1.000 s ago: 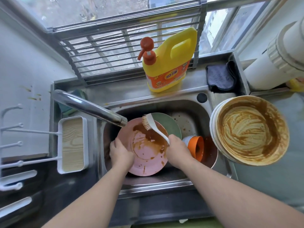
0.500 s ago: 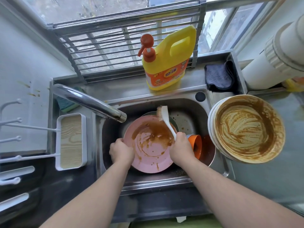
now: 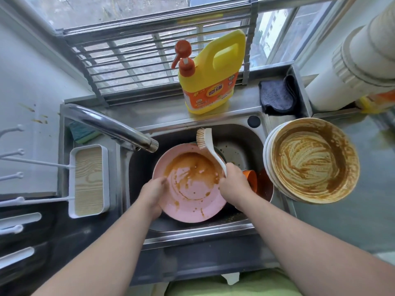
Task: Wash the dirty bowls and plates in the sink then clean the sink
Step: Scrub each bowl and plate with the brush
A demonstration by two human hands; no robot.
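A pink plate [image 3: 192,195] smeared with brown sauce tilts over the steel sink [image 3: 235,133]. My left hand [image 3: 152,194] grips its left rim. My right hand [image 3: 234,181] holds the handle of a white dish brush [image 3: 208,144], whose bristle head is lifted off the plate and points toward the back of the sink. Under the plate lie a green plate, mostly hidden, an orange cup [image 3: 252,178] on its side and a dark dirty dish [image 3: 266,186]. A stack of sauce-smeared bowls [image 3: 310,159] rests on the counter to the right.
The faucet spout [image 3: 111,129] reaches over the sink's left side with no water visible. A yellow detergent bottle [image 3: 211,75] stands behind the sink, a dark cloth [image 3: 276,96] to its right. A sponge [image 3: 82,133] and a white tray [image 3: 88,180] lie left.
The brush head has moved from the plate's upper left face up and right, off the plate. The sauce on the plate is smeared wider. The plate shifted slightly right.
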